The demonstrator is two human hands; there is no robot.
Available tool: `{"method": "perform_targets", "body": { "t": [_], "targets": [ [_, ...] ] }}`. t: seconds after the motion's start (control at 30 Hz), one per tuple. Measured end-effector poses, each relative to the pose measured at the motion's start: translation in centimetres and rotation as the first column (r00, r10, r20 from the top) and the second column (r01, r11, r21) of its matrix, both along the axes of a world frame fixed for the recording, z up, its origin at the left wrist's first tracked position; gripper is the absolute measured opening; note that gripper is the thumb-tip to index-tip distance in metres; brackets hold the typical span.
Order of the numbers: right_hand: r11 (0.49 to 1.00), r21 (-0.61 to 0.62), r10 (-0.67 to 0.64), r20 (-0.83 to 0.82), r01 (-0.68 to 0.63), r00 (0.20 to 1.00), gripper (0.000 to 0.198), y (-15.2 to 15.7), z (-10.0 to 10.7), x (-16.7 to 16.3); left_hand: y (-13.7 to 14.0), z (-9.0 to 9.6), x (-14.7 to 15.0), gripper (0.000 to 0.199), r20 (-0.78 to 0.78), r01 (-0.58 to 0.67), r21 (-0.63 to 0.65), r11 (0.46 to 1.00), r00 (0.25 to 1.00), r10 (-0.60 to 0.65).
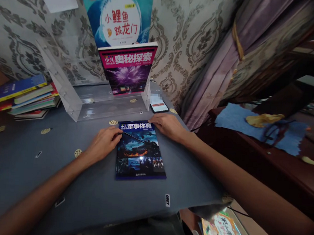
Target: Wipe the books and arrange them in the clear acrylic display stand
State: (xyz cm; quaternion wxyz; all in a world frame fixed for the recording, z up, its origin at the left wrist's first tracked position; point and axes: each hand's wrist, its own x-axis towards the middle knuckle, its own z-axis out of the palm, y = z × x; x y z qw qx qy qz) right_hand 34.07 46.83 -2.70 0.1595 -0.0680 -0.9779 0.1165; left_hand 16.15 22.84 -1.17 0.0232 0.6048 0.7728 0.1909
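Note:
A dark blue book point(141, 152) with a tank on its cover lies on the grey tabletop, its title edge away from me. My left hand point(105, 142) rests at the book's left edge near the top, fingers curled and thumb and fingertips against that edge. At the far right corner is my right hand point(169, 126), its fingers bent together and the fingertips touching the book's corner. Just beyond that hand lies a phone point(159, 105). A pink-and-purple book point(129, 72) stands upright in a clear acrylic rack point(98, 108), in front of a teal book point(91, 20).
A pile of books point(34, 96) lies at the back left of the table point(87, 195). Patterned curtains point(178, 43) hang behind the rack. On the right, a dark red surface holds a blue cloth point(234, 123). Below the table's right edge is an orange book point(219, 231).

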Motion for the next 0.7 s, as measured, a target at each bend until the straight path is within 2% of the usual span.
{"method": "perform_targets", "body": {
  "t": [0.1, 0.17, 0.3, 0.37, 0.53, 0.7],
  "targets": [
    [0.996, 0.086, -0.025, 0.072, 0.019, 0.997, 0.030, -0.5, 0.7, -1.1, 0.1, 0.3, 0.3, 0.021, -0.113, 0.019, -0.004, 1.000, 0.993, -0.019],
    [0.993, 0.117, -0.035, 0.049, 0.030, 0.998, 0.030, -2.0, 1.0, -1.6, 0.4, 0.3, 0.2, 0.019, -0.163, 0.049, 0.010, 0.999, 0.986, -0.047],
    [0.996, 0.007, 0.088, -0.029, -0.088, 0.996, 0.039, -5.8, 0.4, -2.5, 1.2, -0.5, -0.3, 0.017, -0.158, 0.113, 0.039, 0.993, 0.982, -0.106],
    [0.989, -0.056, 0.135, -0.040, -0.137, 0.990, 0.041, -6.7, -0.2, -2.5, 1.3, -1.1, -0.5, 0.020, -0.169, 0.128, 0.055, 0.990, 0.979, -0.117],
    [0.988, -0.148, 0.039, -0.076, -0.050, 0.996, 0.036, -5.0, -1.6, -0.7, 1.1, -1.4, -0.7, 0.022, -0.177, 0.158, 0.065, 0.985, 0.974, -0.145],
    [0.975, -0.218, -0.067, -0.105, 0.042, 0.992, 0.032, -3.1, -1.9, 0.8, 1.0, -1.7, -0.8, 0.028, -0.210, 0.165, 0.077, 0.983, 0.967, -0.146]
  ]
}}
